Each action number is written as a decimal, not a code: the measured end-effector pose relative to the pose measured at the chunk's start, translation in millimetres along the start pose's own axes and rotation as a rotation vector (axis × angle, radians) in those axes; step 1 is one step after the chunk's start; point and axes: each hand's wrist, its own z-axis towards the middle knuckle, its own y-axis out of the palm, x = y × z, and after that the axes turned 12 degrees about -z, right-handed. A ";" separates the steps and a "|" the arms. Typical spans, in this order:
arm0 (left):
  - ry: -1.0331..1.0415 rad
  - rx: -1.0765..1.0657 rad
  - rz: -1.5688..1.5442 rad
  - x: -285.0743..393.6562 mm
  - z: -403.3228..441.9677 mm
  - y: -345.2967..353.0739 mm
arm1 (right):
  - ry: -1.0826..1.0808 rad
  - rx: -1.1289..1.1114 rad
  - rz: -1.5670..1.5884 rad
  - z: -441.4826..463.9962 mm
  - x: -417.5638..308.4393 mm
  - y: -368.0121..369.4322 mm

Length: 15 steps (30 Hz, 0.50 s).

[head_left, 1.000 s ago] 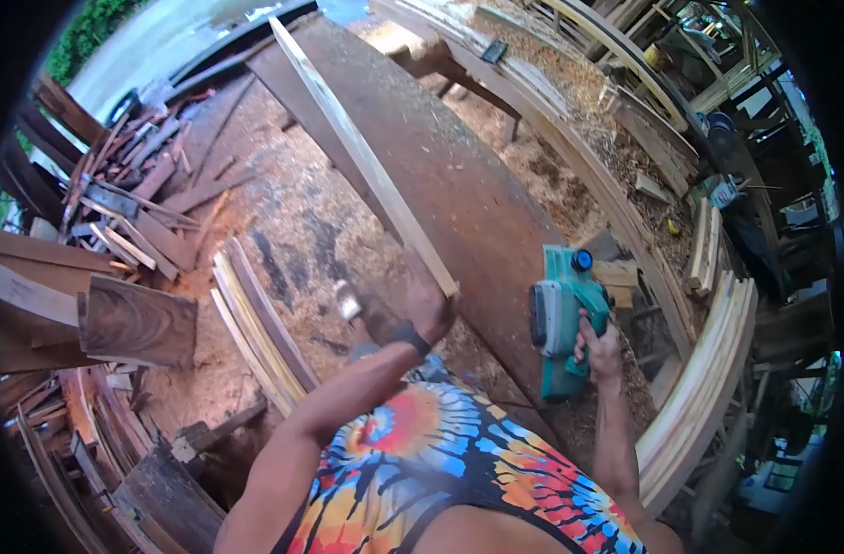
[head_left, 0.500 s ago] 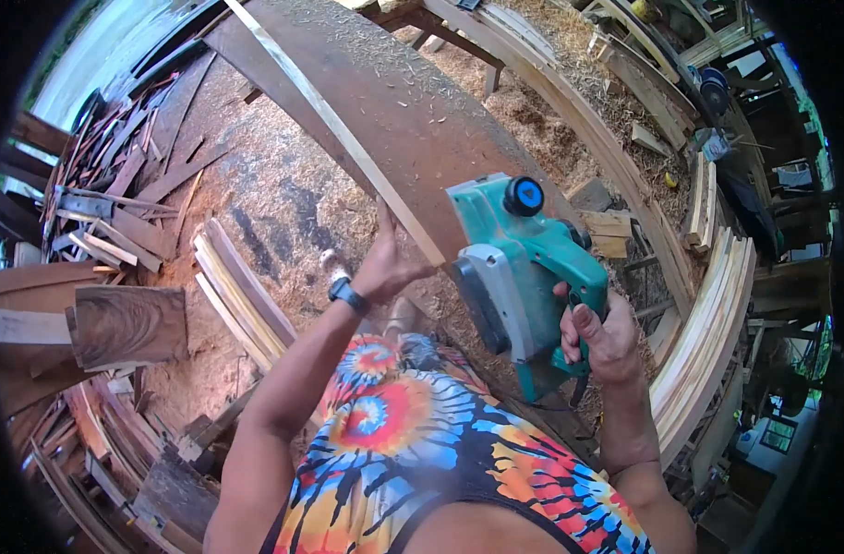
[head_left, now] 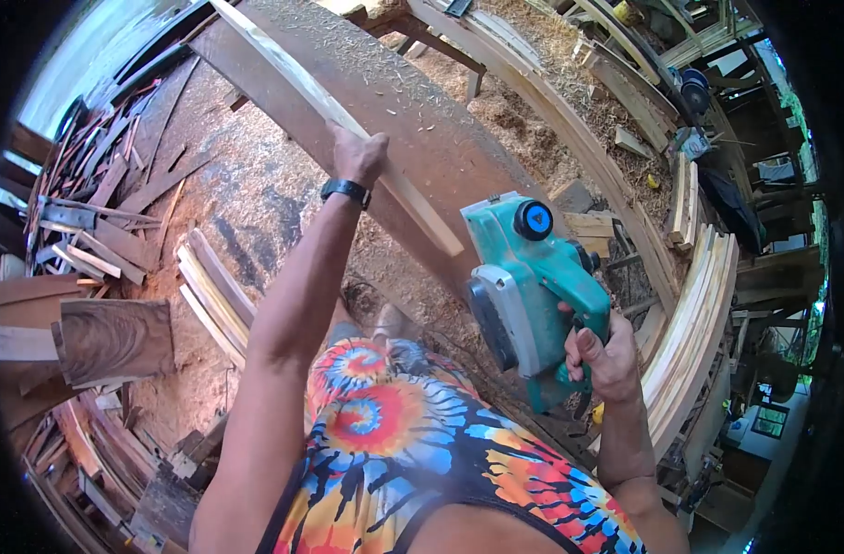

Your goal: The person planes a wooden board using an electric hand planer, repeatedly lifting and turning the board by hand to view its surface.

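Along the left side, a heap of scrap wood [head_left: 117, 208] lies on ground strewn with sawdust, its pieces overlapping so much that single ones are hard to make out. Below it stands a wide board with swirling grain [head_left: 117, 342], and to the right of that a bundle of narrow strips [head_left: 214, 295]; the bundle's lower end disappears behind the person's left arm.

At centre, the left hand [head_left: 357, 155], with a dark watch [head_left: 346, 191] on its wrist, is folded over a pale wooden strip [head_left: 422, 214] and clamped on it; the fingertips are out of sight. This strip lies slantwise along a brown slab [head_left: 431, 138] scattered with shavings. Its near end is in plain view, while its far end is cut off at the top edge.

Below, a bright patterned top [head_left: 394, 415] fills the foreground, partly covering the person's legs.

Right of centre, the right hand [head_left: 608, 358] is wrapped around the handle of a green power planer [head_left: 537, 277], held tilted just beside the strip's near end; its underside is hidden. Farther right, long pale boards [head_left: 694, 342] are stacked, and beyond them the workshop's dark edge is too dim to read clearly.
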 end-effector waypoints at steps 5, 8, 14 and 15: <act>-0.062 0.049 0.122 14.2 -5.0 16.3 | 0.001 -0.013 0.007 -4.9 11.2 -4.3; 0.014 0.048 0.098 -0.8 11.1 10.7 | 0.025 -0.045 0.035 -3.3 14.8 -5.3; 0.060 0.053 0.007 -25.3 91.2 -9.2 | 0.038 -0.158 -0.024 14.4 12.0 -1.3; 0.032 0.051 0.003 -20.9 101.8 -13.2 | 0.051 -0.179 -0.023 19.6 13.2 0.9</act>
